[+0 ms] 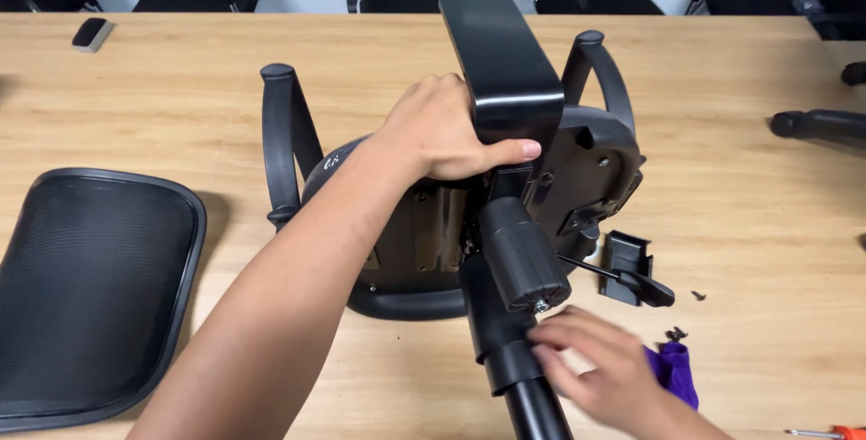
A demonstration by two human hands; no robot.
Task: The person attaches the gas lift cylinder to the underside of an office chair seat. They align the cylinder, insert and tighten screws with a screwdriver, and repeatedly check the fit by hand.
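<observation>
On the wooden table [180, 115], the left hand's [442, 133] grip clasps the backrest bracket [496, 61]; right hand's [595, 363] grip blurred, unclear.

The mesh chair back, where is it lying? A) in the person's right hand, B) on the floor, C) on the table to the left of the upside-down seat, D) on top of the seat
C: the mesh chair back lies flat on the wooden table, left of the upside-down seat, with neither hand touching it.

Wooden table [180, 88] — upturned chair seat [595, 169], mesh backrest [90, 287], purple cloth [675, 370], loose screws [696, 296].
</observation>
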